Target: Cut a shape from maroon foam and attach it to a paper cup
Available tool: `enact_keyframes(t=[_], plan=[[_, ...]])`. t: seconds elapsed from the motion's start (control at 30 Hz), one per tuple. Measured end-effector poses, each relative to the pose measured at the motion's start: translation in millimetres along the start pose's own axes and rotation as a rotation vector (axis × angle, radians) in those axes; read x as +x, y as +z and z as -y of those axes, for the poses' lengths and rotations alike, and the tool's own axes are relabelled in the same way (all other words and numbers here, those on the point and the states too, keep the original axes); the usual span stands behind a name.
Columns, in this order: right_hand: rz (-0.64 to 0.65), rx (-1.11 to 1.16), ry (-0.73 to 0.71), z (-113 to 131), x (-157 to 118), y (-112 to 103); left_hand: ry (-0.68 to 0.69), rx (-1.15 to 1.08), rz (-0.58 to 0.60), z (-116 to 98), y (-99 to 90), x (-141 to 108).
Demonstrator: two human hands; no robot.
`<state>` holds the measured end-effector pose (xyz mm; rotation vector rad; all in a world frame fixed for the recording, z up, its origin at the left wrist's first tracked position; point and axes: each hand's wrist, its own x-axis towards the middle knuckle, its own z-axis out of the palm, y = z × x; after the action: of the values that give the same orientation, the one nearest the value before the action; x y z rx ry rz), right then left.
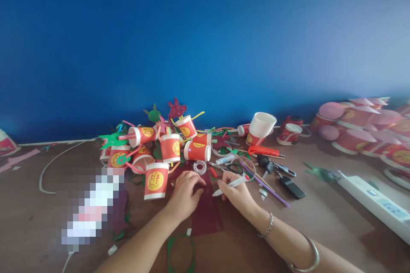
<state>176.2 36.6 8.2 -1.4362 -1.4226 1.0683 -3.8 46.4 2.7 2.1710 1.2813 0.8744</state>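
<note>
A dark red sheet lies on the table between my two hands. My left hand rests on its left side, fingers bent loosely and thumb apart, with nothing held. In my right hand is a white marker, pinched between the fingers, its tip pointing left just above or on the sheet. A red cap lies just beyond the sheet's right part, near a roll of tape and scissors. A red-and-white paper cup stands left of my left hand.
More decorated cups are heaped behind my left hand. Stacked white cups, an orange-red cutter and keys are at the right. A power strip lies far right; a blurred-out device is at the left.
</note>
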Motion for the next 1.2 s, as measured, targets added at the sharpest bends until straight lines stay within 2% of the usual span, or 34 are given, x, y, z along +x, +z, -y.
enact_keyframes(t=[0.33,0.4,0.5,0.57,0.67,0.9,1.03,1.2], plan=[[-0.021,0.041,-0.055,7,-4,0,-0.047,0.037,0.039,2,-0.5,4],[0.031,0.049,-0.11,8,-7,1,-0.048,0.043,0.046,4,-0.7,5],[0.177,0.108,-0.154,7,-13,4,-0.041,0.048,0.043,7,-0.2,6],[0.261,0.137,-0.123,4,-15,7,-0.032,0.043,0.021,8,0.2,7],[0.298,0.116,-0.053,-2,-13,10,-0.027,-0.002,-0.025,9,-0.3,8],[0.259,0.038,-0.023,3,-5,8,-0.089,-0.15,-0.132,8,-5.7,10],[0.214,0.111,-0.009,4,-2,3,-0.028,-0.164,-0.019,8,-7.0,5],[0.031,0.27,-0.018,-3,3,-3,0.054,-0.07,0.147,8,-9.0,2]])
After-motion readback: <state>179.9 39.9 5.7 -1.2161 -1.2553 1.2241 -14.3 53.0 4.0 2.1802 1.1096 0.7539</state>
